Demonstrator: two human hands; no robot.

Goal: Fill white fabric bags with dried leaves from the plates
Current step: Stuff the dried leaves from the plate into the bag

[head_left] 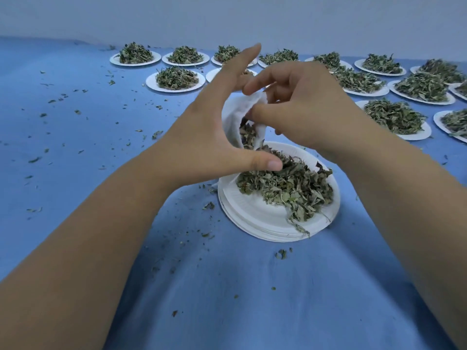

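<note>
Plate stack sits near centre on cloth, leaf pile on its right half. Bag hangs over the stack's far left edge, between left hand and right hand, leaves inside its mouth. Loaded plates in rows far and right. Leaf crumbs scattered left.

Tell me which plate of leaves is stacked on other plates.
The nearest plate, directly under the white bag: several rims show beneath it. The plates farther back each appear to lie singly on the blue cloth.

Bare forearms run to the left hand and right hand, thumbnail short.
</note>
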